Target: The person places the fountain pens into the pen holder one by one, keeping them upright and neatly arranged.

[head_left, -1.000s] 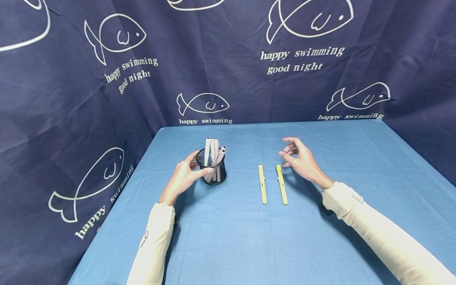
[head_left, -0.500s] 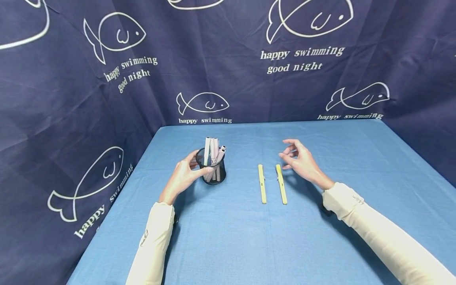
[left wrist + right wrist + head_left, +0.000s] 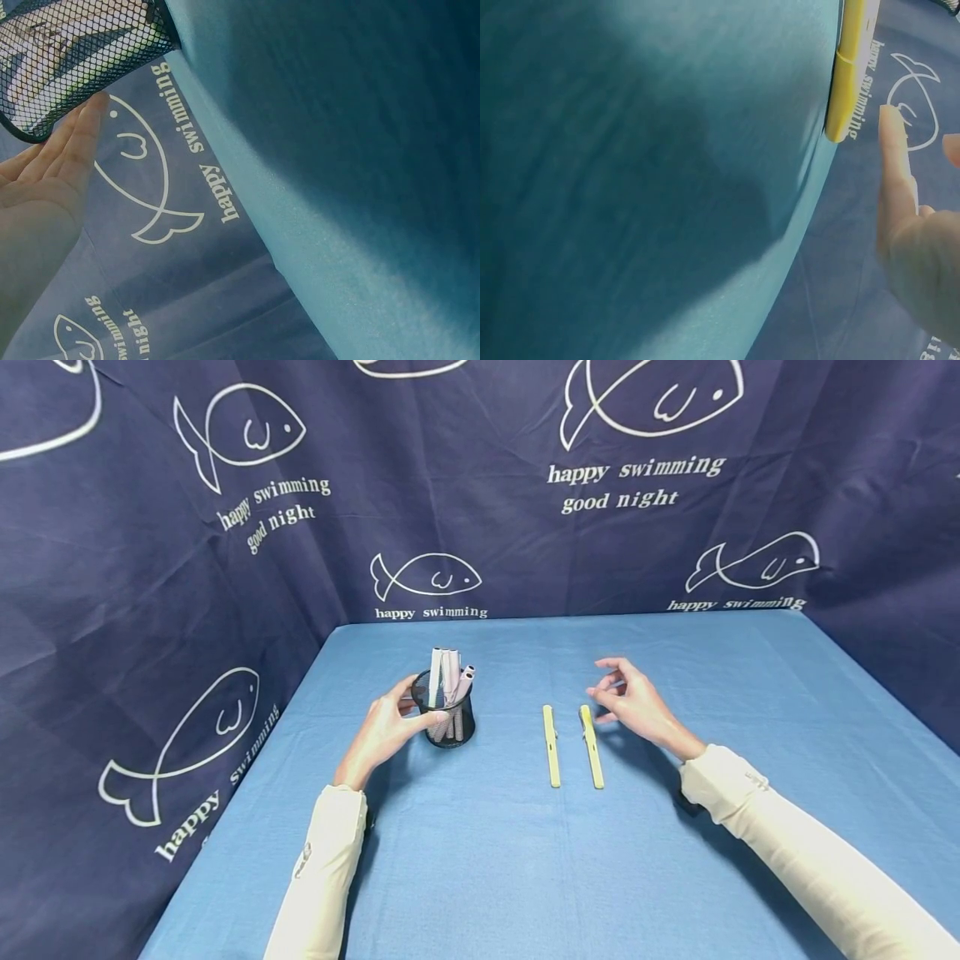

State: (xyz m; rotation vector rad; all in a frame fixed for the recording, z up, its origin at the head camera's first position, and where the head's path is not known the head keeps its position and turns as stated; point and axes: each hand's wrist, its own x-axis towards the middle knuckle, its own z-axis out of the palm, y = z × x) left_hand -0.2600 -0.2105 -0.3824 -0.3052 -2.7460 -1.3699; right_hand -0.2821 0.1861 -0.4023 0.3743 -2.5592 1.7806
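Observation:
In the head view, my left hand (image 3: 384, 732) holds a black mesh pen holder (image 3: 459, 727) on the table, thumb at the front and fingers round its far left side. Several pale pink and white pens (image 3: 450, 670) stand in it. Fingers of that hand touch the mesh wall (image 3: 90, 56) in the left wrist view. My right hand (image 3: 639, 703), loosely bent and holding nothing, hovers just right of the cap end of a yellow pen (image 3: 592, 752). A second yellow pen (image 3: 551, 747) lies left of that one, nearly parallel. The right wrist view shows one yellow pen (image 3: 845, 86) beside the fingers.
A blue cloth (image 3: 480, 860) covers the table. Dark blue curtains (image 3: 517, 552) with white fish drawings and lettering hang behind the table and along its sides.
My right hand has come down slightly towards the cap end of the right yellow pen. The left hand, the pen holder and both yellow pens have stayed in place.

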